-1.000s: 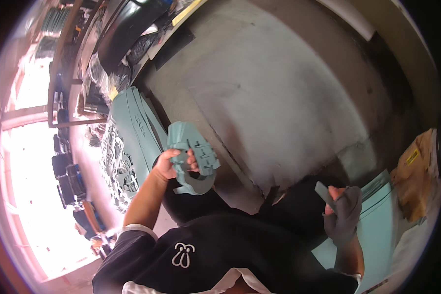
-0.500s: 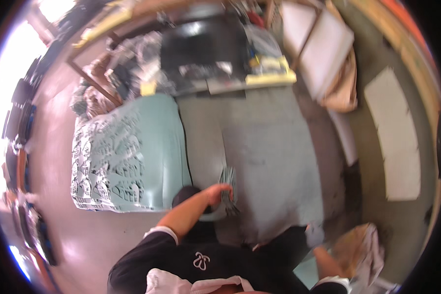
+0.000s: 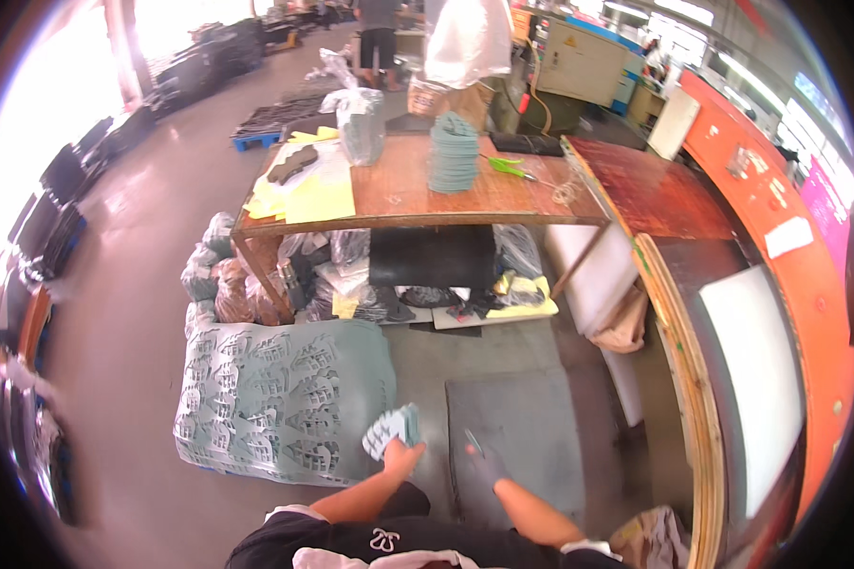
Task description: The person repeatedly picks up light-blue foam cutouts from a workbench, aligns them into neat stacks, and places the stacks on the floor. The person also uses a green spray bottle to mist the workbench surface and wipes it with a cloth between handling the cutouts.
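My left hand (image 3: 403,459) is closed round a small stack of grey-green cut-out foam pieces (image 3: 385,432), held beside the near right corner of a pile of pale green sheets (image 3: 356,379). Cut shapes cover much of that pile's top. My right hand (image 3: 489,468), in a grey glove, is over a dark grey flat sheet (image 3: 527,417) on the floor. Its fingers close on a thin, slim thing (image 3: 473,440) that points up and away from me; its kind is too blurred to tell.
Ahead stands a wooden table (image 3: 399,199) with a tall stack of green pieces (image 3: 454,156), green-handled scissors (image 3: 508,168), yellow sheets (image 3: 320,197) and a clear plastic bag (image 3: 361,123). Filled bags (image 3: 232,289) lie beneath. A long wooden edge (image 3: 678,370) runs along my right.
My view has tipped up toward the table. The left hand has brought its pieces nearer the pile of sheets. The right hand has come forward from beside the brown bag at lower right.
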Tool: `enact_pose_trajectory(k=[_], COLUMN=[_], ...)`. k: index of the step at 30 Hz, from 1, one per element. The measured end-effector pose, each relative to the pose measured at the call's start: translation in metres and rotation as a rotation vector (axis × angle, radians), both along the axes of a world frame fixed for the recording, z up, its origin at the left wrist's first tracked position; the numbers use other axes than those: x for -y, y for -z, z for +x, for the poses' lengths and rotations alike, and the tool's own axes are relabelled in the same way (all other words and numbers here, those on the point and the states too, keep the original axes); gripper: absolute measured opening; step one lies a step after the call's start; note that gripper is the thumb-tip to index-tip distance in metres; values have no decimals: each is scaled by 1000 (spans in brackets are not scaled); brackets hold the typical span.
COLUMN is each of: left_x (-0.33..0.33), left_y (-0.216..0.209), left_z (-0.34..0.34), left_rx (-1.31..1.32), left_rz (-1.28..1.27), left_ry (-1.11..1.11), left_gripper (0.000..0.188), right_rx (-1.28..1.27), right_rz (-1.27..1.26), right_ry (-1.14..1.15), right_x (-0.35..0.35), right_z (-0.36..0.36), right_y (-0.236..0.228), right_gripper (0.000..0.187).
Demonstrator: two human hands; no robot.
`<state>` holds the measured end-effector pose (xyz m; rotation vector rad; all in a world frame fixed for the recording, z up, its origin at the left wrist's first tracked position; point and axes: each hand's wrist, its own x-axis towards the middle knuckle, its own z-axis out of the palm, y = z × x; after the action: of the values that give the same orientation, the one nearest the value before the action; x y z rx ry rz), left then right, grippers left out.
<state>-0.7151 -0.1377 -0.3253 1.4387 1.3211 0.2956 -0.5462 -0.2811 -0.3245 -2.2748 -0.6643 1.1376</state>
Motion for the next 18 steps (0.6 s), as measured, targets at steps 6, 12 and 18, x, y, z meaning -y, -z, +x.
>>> enact_pose_trajectory(k=[6, 12, 18], left_x=[-75, -60, -34], left_y=[-57, -51, -56], left_z=[5, -54, -103], left_rx=[212, 698, 417], left_rz=[-290, -1084, -1053], left_ry=[112, -543, -570], left_gripper=[43, 11, 11], right_rx=[-420, -1161, -1094], right_rz=[436, 985, 1446], right_ry=[275, 796, 452], right_x=[-42, 2, 27], right_z=[-23, 45, 125], right_y=[-118, -202, -306], right_gripper=[37, 25, 40])
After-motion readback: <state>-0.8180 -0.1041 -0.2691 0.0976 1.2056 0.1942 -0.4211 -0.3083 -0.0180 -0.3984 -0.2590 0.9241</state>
